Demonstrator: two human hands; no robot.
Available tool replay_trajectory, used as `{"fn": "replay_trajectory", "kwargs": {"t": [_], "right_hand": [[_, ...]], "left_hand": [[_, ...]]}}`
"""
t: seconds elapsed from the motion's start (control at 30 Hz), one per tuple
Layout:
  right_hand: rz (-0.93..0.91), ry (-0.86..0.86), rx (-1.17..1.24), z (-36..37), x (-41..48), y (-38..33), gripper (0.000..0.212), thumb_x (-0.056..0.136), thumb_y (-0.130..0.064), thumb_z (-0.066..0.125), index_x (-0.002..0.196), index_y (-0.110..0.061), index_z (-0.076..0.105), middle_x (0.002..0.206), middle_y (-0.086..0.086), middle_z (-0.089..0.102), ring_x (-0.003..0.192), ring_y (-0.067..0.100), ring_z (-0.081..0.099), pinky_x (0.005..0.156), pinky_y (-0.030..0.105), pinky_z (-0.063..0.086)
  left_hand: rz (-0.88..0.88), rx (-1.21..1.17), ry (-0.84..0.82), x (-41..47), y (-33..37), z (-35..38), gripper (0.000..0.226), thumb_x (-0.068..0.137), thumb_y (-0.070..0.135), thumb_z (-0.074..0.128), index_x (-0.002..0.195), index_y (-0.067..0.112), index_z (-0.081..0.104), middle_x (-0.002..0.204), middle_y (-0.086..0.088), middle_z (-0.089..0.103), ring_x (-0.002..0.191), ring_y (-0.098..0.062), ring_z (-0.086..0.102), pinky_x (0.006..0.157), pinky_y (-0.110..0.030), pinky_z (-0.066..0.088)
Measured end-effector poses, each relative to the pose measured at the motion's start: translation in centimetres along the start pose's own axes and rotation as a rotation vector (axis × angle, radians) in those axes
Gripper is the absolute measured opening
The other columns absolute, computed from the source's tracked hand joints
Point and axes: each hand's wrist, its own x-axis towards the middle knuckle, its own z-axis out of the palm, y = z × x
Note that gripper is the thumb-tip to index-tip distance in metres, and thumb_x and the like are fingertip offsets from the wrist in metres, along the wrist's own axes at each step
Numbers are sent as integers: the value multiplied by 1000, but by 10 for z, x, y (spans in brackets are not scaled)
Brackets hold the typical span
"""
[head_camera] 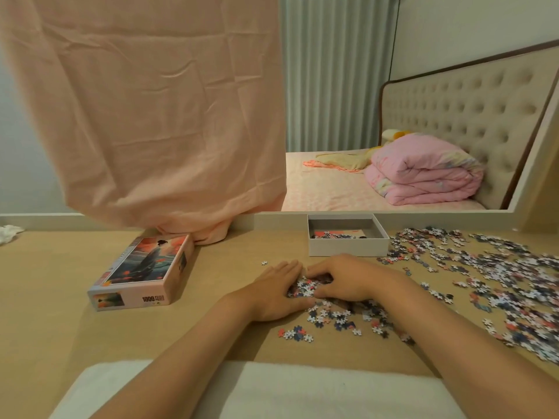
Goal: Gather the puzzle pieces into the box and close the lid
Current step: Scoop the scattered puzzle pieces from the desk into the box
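I have both hands at the middle of the tabletop, closing in on a small heap from either side so it can be scooped in one go. The left hand lies flat-fingered, pressing the heap from the left. The right hand curls its fingers over it. The box sits open just beyond them at the back edge, a few pieces inside, near enough for a short lift. Most pieces lie scattered toward the right edge. The lid waits near the left, well apart.
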Motion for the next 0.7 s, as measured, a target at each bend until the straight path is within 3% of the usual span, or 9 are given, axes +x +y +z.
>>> {"fn": "replay_trajectory", "kwargs": {"t": [0.1, 0.2, 0.3, 0.43, 0.5, 0.57, 0.6, 0.7], "right_hand": [[31, 24, 55, -9, -5, 10, 43, 86, -42, 72, 129, -40, 64, 126, -13, 66, 112, 9, 60, 100, 35, 49], [87, 99, 189, -14, -5, 21, 39, 87, -33, 74, 126, -35, 66, 132, -11, 63, 115, -2, 56, 103, 27, 44], [113, 92, 176, -16, -2, 30, 42, 88, -34, 73, 129, -33, 63, 141, -10, 56, 123, 3, 51, 106, 27, 39], [121, -14, 23, -12, 4, 34, 48, 91, -39, 67, 137, -28, 58, 137, -5, 52, 125, 18, 50, 107, 35, 40], [99, -27, -20, -10, 6, 33, 30, 93, -36, 64, 120, -23, 66, 123, 2, 56, 115, 24, 55, 101, 41, 45], [97, -20, 7, -11, 7, 34, 15, 92, -32, 63, 101, -20, 67, 112, 8, 60, 107, 30, 59, 94, 44, 49], [96, -22, 34, -13, 6, 33, 19, 92, -33, 65, 107, -23, 68, 117, 5, 62, 110, 28, 60, 95, 41, 48], [155, -56, 70, -21, 2, 35, 71, 82, -51, 74, 145, -27, 49, 141, -5, 52, 126, 17, 53, 104, 32, 42]], "left_hand": [[64, -145, 121, 15, 6, -3, 80, 93, 62, 48, 157, 27, 15, 162, 5, 20, 149, -14, 17, 120, -33, 17], [-25, -68, 344, 25, -1, -14, 70, 96, 62, 37, 155, 27, 22, 161, 2, 26, 147, -17, 22, 119, -36, 18], [-211, -6, 193, 27, -14, -16, 77, 96, 67, 27, 157, 24, 8, 165, 1, 3, 152, -21, 1, 121, -40, 5], [-103, -57, 81, 25, -5, -10, 72, 99, 60, 31, 156, 22, 12, 165, 2, 6, 151, -16, 0, 119, -33, 3], [-23, -121, 41, 27, 3, -8, 71, 98, 57, 38, 157, 28, 10, 165, 7, 3, 150, -10, 0, 118, -27, 2], [18, -222, 2, 29, 9, -8, 71, 97, 53, 48, 156, 34, 13, 163, 12, 10, 148, -6, 11, 114, -22, 10], [24, -263, -6, 31, 10, -10, 72, 95, 51, 53, 155, 36, 16, 162, 13, 15, 146, -6, 19, 111, -20, 15], [22, -185, -17, 32, 10, -23, 86, 85, 56, 64, 155, 36, 19, 161, 14, 19, 144, -8, 23, 111, -25, 22]]}}
